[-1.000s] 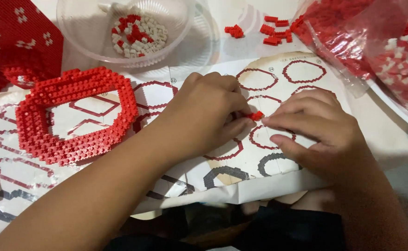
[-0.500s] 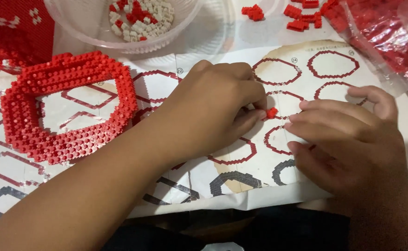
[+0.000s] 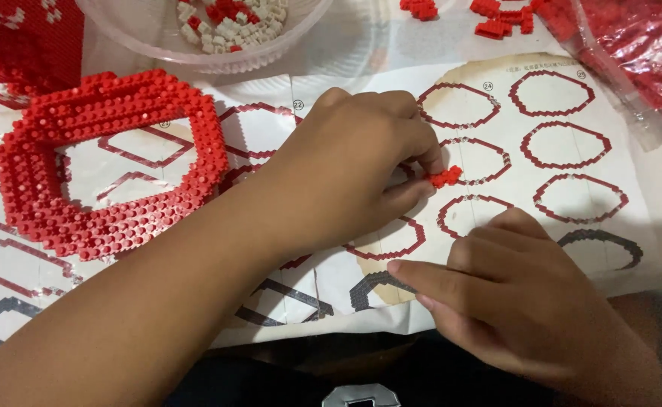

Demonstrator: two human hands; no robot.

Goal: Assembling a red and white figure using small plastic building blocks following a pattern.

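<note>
Small red brick piece (image 3: 445, 177): pinched at the fingertips of the left hand (image 3: 346, 177), index finger on top, thumb below, poking out to the right of the knuckles, just above the printed instruction sheet (image 3: 617, 151). Fingers of that hand narrow, closed on the piece. Studded, hard plastic, bright red, a short cluster of tiny blocks.

Right hand (image 3: 519, 301): lower and to the right, well below the piece, not touching it; fingers loosely curled, pointing left, resting on the sheet's lower edge, holding nothing visible.

Sheet: flat paper, slightly creased, printed with rows of red octagon-like ring outlines and darker grey ones near the bottom.

To the left, lying on the sheet, a large ring of red bricks (image 3: 108, 162): several layers thick, angular, hollow in the middle, knobbly with studs.

At top, a clear plastic bowl (image 3: 127, 41) with white and red small bricks inside. Upper right: loose red bricks (image 3: 500, 19) and a crinkled clear bag (image 3: 632, 60) of red pieces.
</note>
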